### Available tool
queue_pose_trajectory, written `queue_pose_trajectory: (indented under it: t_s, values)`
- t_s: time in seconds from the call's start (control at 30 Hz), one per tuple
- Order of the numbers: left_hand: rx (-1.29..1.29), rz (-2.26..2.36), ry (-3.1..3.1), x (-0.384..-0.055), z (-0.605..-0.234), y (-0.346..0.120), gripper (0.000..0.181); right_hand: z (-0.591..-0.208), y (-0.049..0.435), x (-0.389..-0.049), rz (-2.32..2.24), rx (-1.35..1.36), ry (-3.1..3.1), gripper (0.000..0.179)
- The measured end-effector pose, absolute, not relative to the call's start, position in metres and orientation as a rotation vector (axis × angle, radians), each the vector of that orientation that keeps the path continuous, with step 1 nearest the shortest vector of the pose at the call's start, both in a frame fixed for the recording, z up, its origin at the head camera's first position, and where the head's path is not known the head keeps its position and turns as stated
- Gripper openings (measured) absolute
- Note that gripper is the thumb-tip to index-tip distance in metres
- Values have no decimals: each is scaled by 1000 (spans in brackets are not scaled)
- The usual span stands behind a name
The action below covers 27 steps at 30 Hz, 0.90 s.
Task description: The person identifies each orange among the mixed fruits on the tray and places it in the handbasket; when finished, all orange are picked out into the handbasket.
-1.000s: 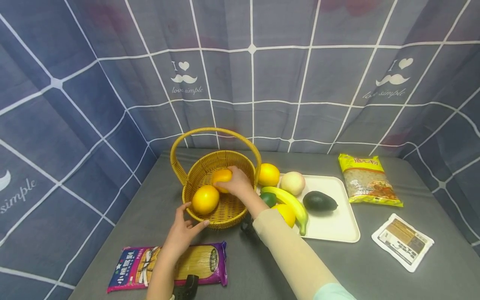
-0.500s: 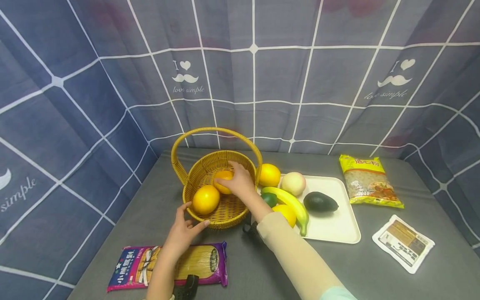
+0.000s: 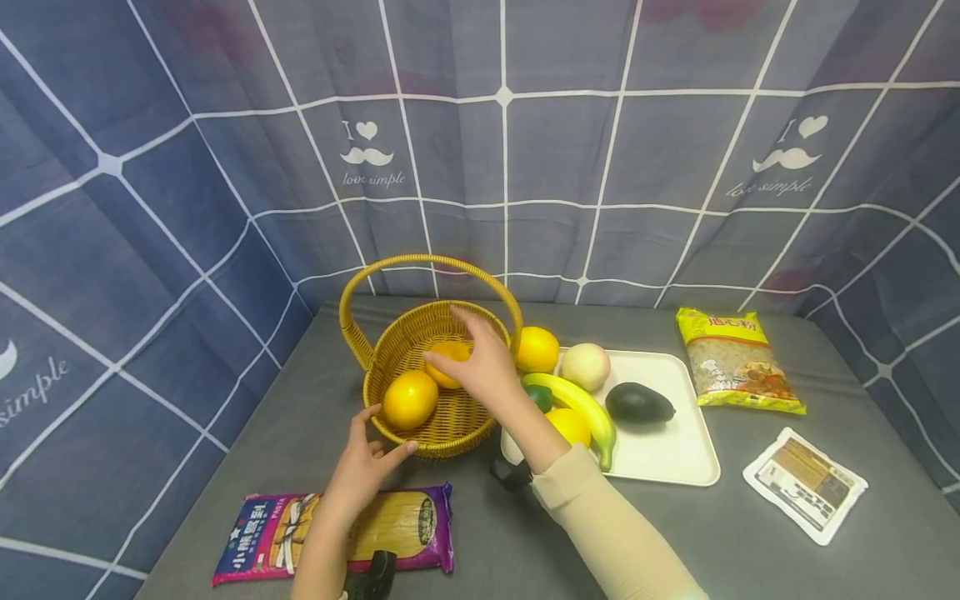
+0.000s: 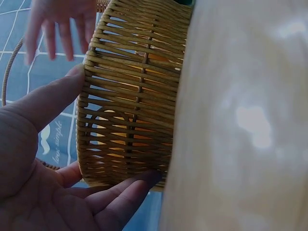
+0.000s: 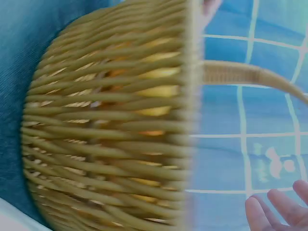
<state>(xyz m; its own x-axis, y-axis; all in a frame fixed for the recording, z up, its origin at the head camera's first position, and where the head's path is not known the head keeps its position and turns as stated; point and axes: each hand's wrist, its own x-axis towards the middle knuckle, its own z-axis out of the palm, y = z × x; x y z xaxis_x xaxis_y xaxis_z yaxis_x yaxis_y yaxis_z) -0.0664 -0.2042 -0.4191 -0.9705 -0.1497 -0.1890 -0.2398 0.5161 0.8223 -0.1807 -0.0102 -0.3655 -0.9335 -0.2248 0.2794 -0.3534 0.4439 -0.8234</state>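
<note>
A matte grey tabletop (image 3: 735,558) meets blue-grey, white-gridded fabric walls (image 3: 555,150); the left hand (image 3: 363,467) grips a round golden wicker basket (image 3: 408,337); the right hand (image 3: 483,362), fingers spread, hovers above it.

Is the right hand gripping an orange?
No, in the left wrist view the right hand has its fingers extended with nothing in them.
</note>
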Motion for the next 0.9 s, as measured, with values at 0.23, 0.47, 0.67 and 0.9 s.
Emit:
queue_pose_trajectory:
  t_s: [0.23,0.47,0.67,0.9]
  values:
    - [-305,1474,2650,-65,-417,-205,90,-339,9,-154,1660,535,-2425,77]
    - [-299,1481,2648,-65,-414,-205,90,-322,33,-138,1695,565,-2254,72]
    - [-286,1493,2636,-64,-415,-206,91,-320,60,-143,1677,509,-2128,71]
    - [-286,1495,2624,-65,-416,-205,90,-333,96,-161,1680,273,-2152,74]
